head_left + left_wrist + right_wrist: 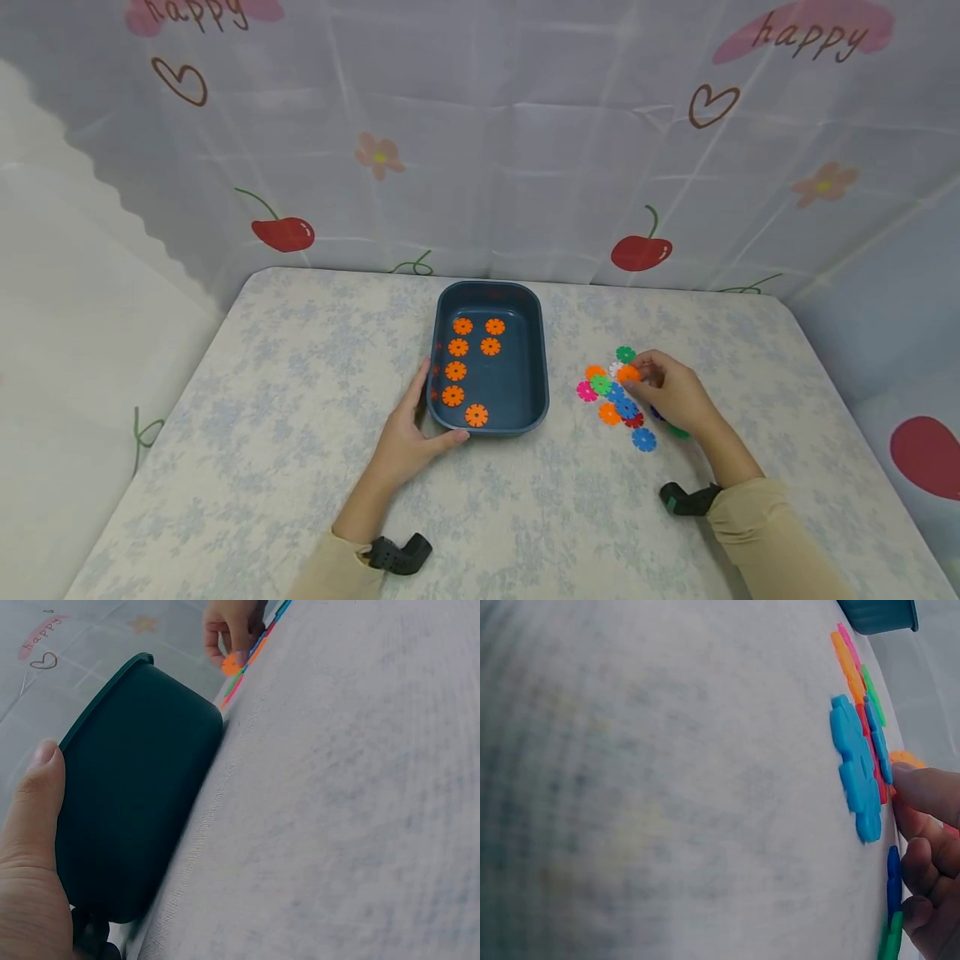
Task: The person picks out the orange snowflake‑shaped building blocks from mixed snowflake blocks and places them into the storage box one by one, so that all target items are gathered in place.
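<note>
A dark blue rectangular tray point(528, 333) stands on the table, with several orange notched flower-shaped discs point(455, 370) lying inside, mostly down its left side. My left hand point(405, 446) holds its near left corner, fingers along the left wall and thumb at the front rim; the left wrist view shows the thumb point(46, 776) against the tray's outer wall. To the right, my right hand point(675, 396) pinches an orange disc point(628, 375) between thumb and fingertips, just over a loose pile. That pile has blue point(643, 440), pink point(587, 391), green, red, white and orange discs. Some are partly under the right hand.
A pale patterned cloth covers the table point(247, 433). Behind it hangs a white curtain point(480, 167) printed with cherries and hearts. Black devices point(401, 554) are strapped to both wrists. Table surface lies between the tray and the pile.
</note>
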Demonstrator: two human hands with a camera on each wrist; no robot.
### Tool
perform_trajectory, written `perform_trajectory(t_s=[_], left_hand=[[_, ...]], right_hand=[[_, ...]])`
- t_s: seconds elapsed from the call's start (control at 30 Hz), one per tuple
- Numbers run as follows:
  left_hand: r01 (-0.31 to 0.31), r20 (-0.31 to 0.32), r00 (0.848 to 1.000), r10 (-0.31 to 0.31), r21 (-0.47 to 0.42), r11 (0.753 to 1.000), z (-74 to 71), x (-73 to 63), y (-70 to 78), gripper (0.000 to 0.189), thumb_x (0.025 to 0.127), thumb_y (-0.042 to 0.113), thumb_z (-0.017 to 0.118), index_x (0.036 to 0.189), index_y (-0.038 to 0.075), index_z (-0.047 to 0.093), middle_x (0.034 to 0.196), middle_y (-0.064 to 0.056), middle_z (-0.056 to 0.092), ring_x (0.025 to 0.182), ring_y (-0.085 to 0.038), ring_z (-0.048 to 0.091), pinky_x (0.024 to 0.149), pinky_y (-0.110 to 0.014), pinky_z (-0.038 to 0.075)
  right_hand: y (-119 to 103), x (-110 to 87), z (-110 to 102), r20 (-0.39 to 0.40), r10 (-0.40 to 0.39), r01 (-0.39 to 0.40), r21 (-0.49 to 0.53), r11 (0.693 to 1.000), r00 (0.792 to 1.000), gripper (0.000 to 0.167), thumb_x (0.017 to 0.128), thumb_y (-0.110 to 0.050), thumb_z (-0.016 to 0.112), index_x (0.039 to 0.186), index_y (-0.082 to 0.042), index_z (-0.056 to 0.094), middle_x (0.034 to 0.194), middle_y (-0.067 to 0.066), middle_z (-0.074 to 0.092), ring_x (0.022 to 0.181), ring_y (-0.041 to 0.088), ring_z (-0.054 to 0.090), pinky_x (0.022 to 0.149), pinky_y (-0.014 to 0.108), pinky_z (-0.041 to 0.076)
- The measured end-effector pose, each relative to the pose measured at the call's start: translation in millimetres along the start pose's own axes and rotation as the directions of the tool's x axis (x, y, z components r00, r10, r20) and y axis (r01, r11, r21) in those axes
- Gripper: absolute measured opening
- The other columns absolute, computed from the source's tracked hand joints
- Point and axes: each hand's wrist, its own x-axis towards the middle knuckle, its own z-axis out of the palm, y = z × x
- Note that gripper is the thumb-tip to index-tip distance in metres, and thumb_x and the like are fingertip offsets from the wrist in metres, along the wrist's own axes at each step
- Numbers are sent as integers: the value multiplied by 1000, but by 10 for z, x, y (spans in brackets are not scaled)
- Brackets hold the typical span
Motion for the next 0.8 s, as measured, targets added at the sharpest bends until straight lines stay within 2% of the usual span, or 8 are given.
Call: perform_trajectory(t_s=[0.27, 0.43, 0.57, 0.8], left_hand=[[3, 0, 1000, -3, 0, 1000, -5, -2, 4, 113, 79, 25, 85, 161, 30, 8, 168, 0, 9, 154, -22, 14, 125, -46, 20], [1, -1, 1000, -1, 5, 1000, -4, -3, 2, 112, 79, 25, 86, 161, 30, 8, 168, 0, 10, 154, -22, 15, 125, -46, 21], [2, -4, 1000, -2, 1, 1000, -3, -3, -7, 113, 79, 24, 86, 161, 27, 9, 167, 0, 10, 154, -21, 15, 125, -45, 20], [1, -4, 1000, -1, -7, 1000, -4, -3, -8, 113, 79, 24, 86, 160, 31, 9, 167, 0, 10, 154, -21, 14, 125, -45, 20]], right_hand=[[8, 8, 0, 22, 12, -13, 20, 1000, 1000, 34, 92, -31, 72, 119, -14, 59, 102, 12, 67, 86, 23, 58, 73, 30, 51], [10, 6, 2, 25, 7, -8, 24, 1000, 1000, 38, 93, -34, 71, 123, -14, 61, 99, 10, 68, 87, 23, 58, 77, 32, 52], [5, 6, 0, 23, 9, -10, 27, 1000, 1000, 40, 92, -35, 71, 125, -12, 65, 96, 8, 67, 86, 21, 57, 73, 28, 52], [13, 13, -19, 40, 33, -35, 38, 999, 999, 46, 91, -37, 73, 126, -9, 65, 96, 8, 65, 79, 21, 55, 62, 25, 50]])
